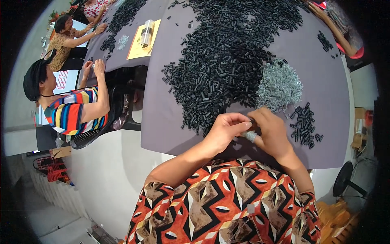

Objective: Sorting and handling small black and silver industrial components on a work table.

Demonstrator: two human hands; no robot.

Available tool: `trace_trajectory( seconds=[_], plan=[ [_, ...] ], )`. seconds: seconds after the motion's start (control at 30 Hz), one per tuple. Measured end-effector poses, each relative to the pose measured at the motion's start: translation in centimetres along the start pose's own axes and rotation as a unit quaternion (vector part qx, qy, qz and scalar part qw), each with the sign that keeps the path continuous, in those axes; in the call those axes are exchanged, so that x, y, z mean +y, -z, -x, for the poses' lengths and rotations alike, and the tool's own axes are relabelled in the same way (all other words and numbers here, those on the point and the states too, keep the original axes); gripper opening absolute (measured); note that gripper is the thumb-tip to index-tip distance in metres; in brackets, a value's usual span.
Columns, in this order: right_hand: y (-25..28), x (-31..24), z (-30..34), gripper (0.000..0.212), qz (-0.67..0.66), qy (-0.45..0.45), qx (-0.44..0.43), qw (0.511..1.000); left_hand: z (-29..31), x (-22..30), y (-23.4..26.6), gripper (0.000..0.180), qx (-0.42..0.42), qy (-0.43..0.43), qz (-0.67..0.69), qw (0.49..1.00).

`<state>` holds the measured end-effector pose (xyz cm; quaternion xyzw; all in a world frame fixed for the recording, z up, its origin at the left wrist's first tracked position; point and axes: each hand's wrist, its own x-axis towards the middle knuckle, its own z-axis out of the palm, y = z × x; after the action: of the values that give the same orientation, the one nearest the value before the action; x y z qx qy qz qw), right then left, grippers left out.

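Note:
My left hand [225, 129] and my right hand [271, 132] meet at the table's near edge, fingertips close together. Both are closed in a pinch. Whatever lies between the fingertips is too small and too covered to name; a dark spot shows there. A whitish wrap [250, 136] goes round my right thumb. Just beyond the hands spreads a large heap of short black cylinders [219, 77]. Against its right side lies a pile of small clear, shiny pieces [280, 86]. A smaller group of black cylinders [304, 126] sits to the right of my right hand.
A grey cloth covers the table [162, 130]. At the left, a person in a striped shirt [79, 107] sits near a black chair [122, 101]. A yellow sheet [140, 44] bears a clear tube [147, 34]. Another person's arm [335, 32] reaches in at the far right.

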<state>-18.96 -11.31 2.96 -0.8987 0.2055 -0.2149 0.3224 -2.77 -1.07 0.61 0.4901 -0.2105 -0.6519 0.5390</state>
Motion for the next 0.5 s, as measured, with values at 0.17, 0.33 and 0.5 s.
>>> trace_trajectory(
  seconds=[0.17,0.33,0.5],
  plan=[
    [-0.46,0.16,0.39,0.037,0.019,0.007,0.022,1.000,0.07,-0.33,-0.63,0.016,0.001,-0.013,0.009,1.000],
    [-0.45,0.14,0.56,0.033,-0.062,0.003,0.036,0.997,0.12,-0.19,0.14,0.027,-0.071,0.089,0.130,0.985],
    [-0.55,-0.16,0.56,0.029,-0.066,-0.013,0.017,0.998,0.15,-0.13,-0.44,0.026,-0.076,0.068,0.132,0.986]
  ],
)
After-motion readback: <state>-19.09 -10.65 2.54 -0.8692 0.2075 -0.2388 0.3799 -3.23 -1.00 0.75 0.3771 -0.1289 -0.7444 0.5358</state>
